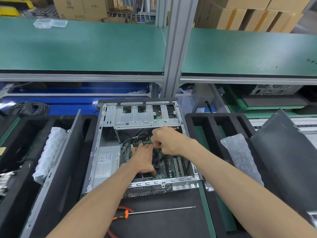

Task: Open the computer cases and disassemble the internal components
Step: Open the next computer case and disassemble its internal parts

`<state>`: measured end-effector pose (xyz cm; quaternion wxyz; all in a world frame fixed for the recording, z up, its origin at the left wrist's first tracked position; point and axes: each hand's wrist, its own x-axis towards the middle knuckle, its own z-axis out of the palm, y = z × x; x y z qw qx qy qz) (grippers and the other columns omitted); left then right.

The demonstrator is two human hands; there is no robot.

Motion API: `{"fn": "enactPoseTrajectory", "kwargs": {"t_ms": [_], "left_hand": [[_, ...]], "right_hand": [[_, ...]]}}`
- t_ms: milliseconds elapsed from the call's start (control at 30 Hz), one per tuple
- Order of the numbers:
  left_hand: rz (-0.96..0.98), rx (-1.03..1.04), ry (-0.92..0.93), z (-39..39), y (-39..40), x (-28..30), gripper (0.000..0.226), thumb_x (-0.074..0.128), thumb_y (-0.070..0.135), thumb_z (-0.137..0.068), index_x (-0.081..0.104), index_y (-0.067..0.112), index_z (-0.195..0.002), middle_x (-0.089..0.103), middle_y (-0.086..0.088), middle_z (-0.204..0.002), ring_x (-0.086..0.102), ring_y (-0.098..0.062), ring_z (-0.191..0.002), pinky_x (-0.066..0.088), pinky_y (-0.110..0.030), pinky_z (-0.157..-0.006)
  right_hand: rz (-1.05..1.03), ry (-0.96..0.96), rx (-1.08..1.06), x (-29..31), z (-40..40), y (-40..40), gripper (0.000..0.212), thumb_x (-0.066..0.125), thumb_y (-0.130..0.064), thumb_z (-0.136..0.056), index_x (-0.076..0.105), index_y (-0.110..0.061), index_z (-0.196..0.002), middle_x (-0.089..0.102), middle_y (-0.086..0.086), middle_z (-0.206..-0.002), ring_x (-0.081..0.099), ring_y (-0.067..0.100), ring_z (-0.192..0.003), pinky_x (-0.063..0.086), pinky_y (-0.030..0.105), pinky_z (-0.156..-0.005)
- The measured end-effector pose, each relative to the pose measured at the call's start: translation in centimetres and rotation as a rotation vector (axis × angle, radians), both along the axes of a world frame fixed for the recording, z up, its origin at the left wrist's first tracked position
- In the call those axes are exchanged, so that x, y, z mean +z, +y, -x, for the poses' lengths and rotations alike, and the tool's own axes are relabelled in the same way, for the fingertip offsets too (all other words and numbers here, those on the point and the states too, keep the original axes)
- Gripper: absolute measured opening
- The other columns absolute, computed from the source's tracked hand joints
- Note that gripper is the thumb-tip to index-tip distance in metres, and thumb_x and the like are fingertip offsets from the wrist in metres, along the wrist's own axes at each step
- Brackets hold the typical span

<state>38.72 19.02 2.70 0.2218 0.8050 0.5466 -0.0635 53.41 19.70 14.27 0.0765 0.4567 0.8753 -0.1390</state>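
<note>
An open computer case (96, 152) lies on its side in front of me, side panel off. Inside I see a silver drive cage (142, 117), a grey power supply (106, 162), the green motherboard (171, 167) and a black CPU fan (157, 162). My left hand (143, 158) lies flat over the fan with fingers stretched toward the board's upper edge. My right hand (167, 140) is above it, fingers curled and pinching something small at the black cables (135, 136); what it pinches is hidden by the fingers.
A long-shaft screwdriver (159, 211) with an orange-black handle and red-handled pliers (123, 209) lie on the black mat near me. Removed case panels lean at left (65, 169) and right (281, 152) in black foam trays. Bubble wrap (240, 152) lies right. A green shelf (85, 48) overhangs behind.
</note>
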Motion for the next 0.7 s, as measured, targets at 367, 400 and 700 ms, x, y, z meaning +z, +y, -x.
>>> {"fn": "enactPoseTrajectory", "kwargs": {"t_ms": [367,400,700], "left_hand": [[-0.004,0.003,0.017,0.0,0.1,-0.2,0.096,0.089,0.056,-0.052,0.042,0.017,-0.127,0.051,0.001,-0.124,0.039,-0.023,-0.115,0.040,-0.045,-0.095],[-0.006,-0.002,0.021,0.0,0.1,-0.2,0.097,0.089,0.057,-0.053,0.042,0.017,-0.128,0.051,0.001,-0.125,0.038,-0.023,-0.116,0.040,-0.045,-0.096],[-0.014,-0.010,0.031,0.1,0.3,-0.7,0.097,0.088,0.059,-0.050,0.042,0.017,-0.125,0.051,0.001,-0.124,0.039,-0.023,-0.115,0.036,-0.043,-0.093]], "right_hand": [[-0.003,-0.037,-0.065,-0.5,-0.1,0.4,0.012,0.061,0.002,-0.079,0.063,-0.010,-0.077,0.056,0.003,-0.084,0.052,0.025,-0.078,0.043,0.036,-0.064],[0.013,-0.026,-0.034,-0.4,-0.2,0.5,0.018,0.061,0.005,-0.076,0.068,-0.010,-0.083,0.054,0.000,-0.087,0.052,0.023,-0.081,0.042,0.034,-0.065],[0.005,-0.135,-0.158,-0.2,0.5,0.7,0.036,0.055,-0.023,-0.101,0.038,-0.011,-0.071,0.043,0.007,-0.074,0.058,0.036,-0.086,0.038,0.035,-0.063]]}}
